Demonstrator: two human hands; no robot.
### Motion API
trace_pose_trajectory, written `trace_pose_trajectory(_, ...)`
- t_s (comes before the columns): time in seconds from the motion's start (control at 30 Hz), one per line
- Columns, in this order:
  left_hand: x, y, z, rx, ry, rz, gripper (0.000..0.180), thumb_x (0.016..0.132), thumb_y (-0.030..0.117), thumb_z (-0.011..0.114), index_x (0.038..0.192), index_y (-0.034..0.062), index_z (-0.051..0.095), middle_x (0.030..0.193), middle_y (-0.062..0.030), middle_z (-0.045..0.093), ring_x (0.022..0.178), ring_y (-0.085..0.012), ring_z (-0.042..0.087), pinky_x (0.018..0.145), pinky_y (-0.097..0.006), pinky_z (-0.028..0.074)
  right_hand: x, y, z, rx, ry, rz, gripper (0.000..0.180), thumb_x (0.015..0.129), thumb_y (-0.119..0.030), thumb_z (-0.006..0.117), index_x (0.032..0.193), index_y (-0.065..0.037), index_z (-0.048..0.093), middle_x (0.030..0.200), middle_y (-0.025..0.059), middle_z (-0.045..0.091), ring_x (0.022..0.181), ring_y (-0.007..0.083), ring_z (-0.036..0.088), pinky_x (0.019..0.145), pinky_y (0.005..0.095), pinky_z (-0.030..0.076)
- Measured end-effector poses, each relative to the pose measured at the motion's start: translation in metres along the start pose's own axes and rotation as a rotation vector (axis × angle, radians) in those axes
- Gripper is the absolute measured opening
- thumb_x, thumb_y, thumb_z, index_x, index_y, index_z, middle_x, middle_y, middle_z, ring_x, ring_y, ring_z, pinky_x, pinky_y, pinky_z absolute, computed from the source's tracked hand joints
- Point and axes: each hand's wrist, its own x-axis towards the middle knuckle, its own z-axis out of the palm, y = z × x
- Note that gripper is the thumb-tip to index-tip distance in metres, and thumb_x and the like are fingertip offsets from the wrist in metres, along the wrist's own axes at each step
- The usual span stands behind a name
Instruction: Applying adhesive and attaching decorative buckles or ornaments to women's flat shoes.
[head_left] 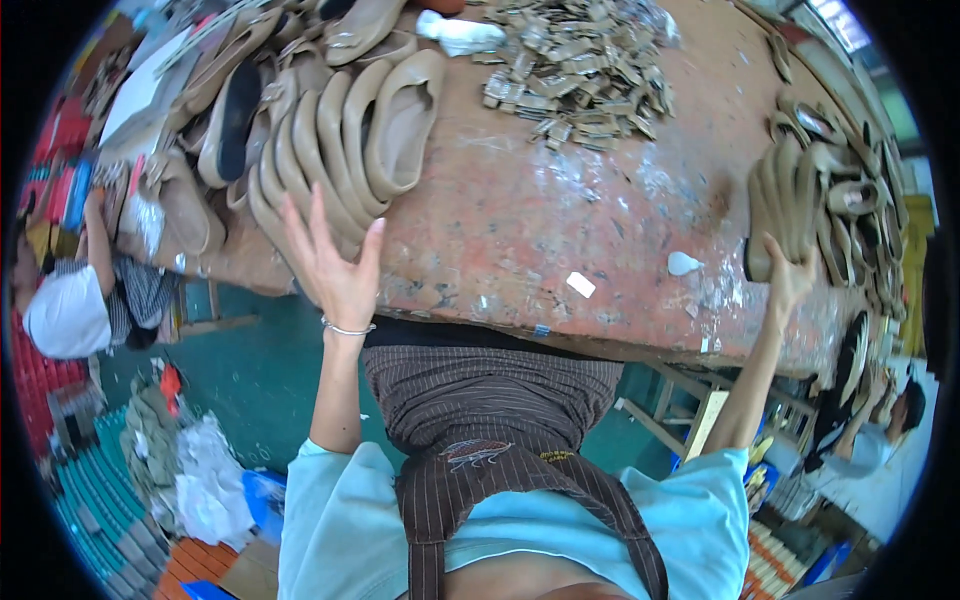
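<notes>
A row of tan slip-on shoes (405,130) stands nested together at the left of the worktable. My left hand (335,265) is held over the near end of that row, its fingers spread and nothing in its grasp. On the right, my right hand (794,280) is closed on the near end of another bunch of nested tan shoes (785,200); its thumb lies on one side and the fingers are partly hidden. A bracelet (348,328) circles my left wrist.
On the stained worktable (560,210) lie a heap of small tan bow-like pieces (585,70), a white card (580,285) and a small white bottle (684,263). More shoes crowd both ends. One person (70,310) is at the left, another (870,430) at the right.
</notes>
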Motion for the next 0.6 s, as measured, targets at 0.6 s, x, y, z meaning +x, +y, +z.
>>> trace_pose_trajectory(0.6, -0.031, 0.03, 0.021, -0.355, -0.422, -0.298, 0.1, 0.063, 0.037, 0.081, 0.135, -0.0077, 0.027, 0.119, -0.0258, 0.052, 0.109, -0.0312, 0.055, 0.092, -0.037, 0.043, -0.258, -0.214, 0.132, 0.769, -0.776, 0.082, 0.026, 0.083, -0.021, 0.065, 0.097, 0.0, 0.067, 0.134, 0.028, 0.037, 0.124, 0.0389, 0.039, 0.104, 0.042, 0.029)
